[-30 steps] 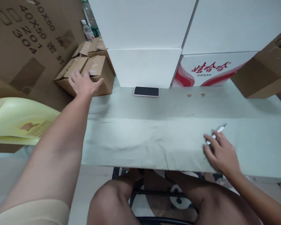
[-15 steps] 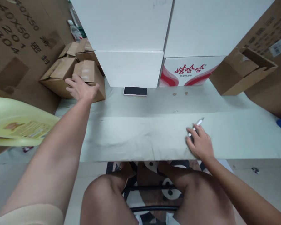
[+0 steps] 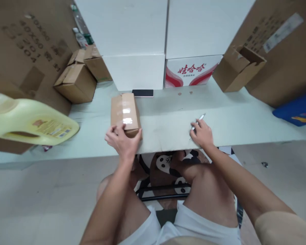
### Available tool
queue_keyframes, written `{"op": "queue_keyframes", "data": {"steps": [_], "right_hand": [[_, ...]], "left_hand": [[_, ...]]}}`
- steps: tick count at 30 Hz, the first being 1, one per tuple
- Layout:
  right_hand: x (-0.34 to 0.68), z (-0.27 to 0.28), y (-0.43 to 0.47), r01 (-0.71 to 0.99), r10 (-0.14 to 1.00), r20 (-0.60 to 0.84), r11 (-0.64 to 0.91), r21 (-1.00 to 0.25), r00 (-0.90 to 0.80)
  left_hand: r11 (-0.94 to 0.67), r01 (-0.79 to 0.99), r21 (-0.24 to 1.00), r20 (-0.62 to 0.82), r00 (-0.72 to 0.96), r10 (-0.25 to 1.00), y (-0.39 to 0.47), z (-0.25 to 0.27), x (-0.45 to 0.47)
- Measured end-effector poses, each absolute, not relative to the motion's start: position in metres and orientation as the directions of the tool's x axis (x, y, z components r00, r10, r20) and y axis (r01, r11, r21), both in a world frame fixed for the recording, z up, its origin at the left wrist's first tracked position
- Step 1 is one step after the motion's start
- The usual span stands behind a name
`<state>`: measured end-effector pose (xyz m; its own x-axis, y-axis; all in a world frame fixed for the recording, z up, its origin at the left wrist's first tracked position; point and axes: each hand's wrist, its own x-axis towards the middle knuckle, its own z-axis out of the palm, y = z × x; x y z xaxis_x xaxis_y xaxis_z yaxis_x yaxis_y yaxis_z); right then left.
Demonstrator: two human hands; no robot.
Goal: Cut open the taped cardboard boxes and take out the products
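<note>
My left hand point(image 3: 124, 143) grips the near end of a small taped cardboard box point(image 3: 117, 110), fingers on one side and thumb on the other. The box sits at the left middle of the pale green tabletop point(image 3: 165, 126), with shiny clear tape along its top. Over on the right, my right hand point(image 3: 203, 133) rests on the table with its fingers closed around a slim white utility knife point(image 3: 201, 117). The knife's tip points away from me, and part of its body is hidden under the fingers.
A phone point(image 3: 144, 93) lies behind the box, against stacked white cartons point(image 3: 132, 73). More cardboard boxes point(image 3: 78, 83) stand at the back left, near a yellow jug point(image 3: 53, 124). An opened box point(image 3: 232, 76) and a blue container point(image 3: 298, 109) are on the right.
My left hand has brought the small box from the back-left group toward me and to the right. My right hand still holds the knife on the table. The view has shifted.
</note>
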<state>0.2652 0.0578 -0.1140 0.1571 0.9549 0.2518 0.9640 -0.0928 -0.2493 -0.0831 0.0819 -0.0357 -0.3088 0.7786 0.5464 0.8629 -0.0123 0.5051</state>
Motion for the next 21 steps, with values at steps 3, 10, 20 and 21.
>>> {"op": "queue_keyframes", "data": {"steps": [3, 10, 20, 21], "right_hand": [[0.264, -0.111, 0.058, 0.962, 0.956, 0.252, -0.083, -0.260, 0.151], [0.269, -0.111, 0.059, 0.959, 0.961, 0.215, -0.117, -0.257, 0.175], [0.276, -0.115, 0.057, 0.968, 0.965, 0.228, -0.071, -0.240, 0.128], [0.277, -0.116, 0.057, 0.969, 0.963, 0.241, -0.064, -0.238, 0.123]], "left_hand": [[-0.268, 0.831, 0.487, 0.605, -0.100, 0.790, 0.068, -0.055, -0.064], [-0.512, 0.703, 0.494, 0.586, 0.165, 0.793, 0.092, -0.067, -0.065], [-0.544, 0.624, 0.562, 0.549, 0.210, 0.809, 0.110, -0.075, -0.070], [-0.572, 0.589, 0.571, 0.564, 0.226, 0.794, 0.111, -0.077, -0.070]]}}
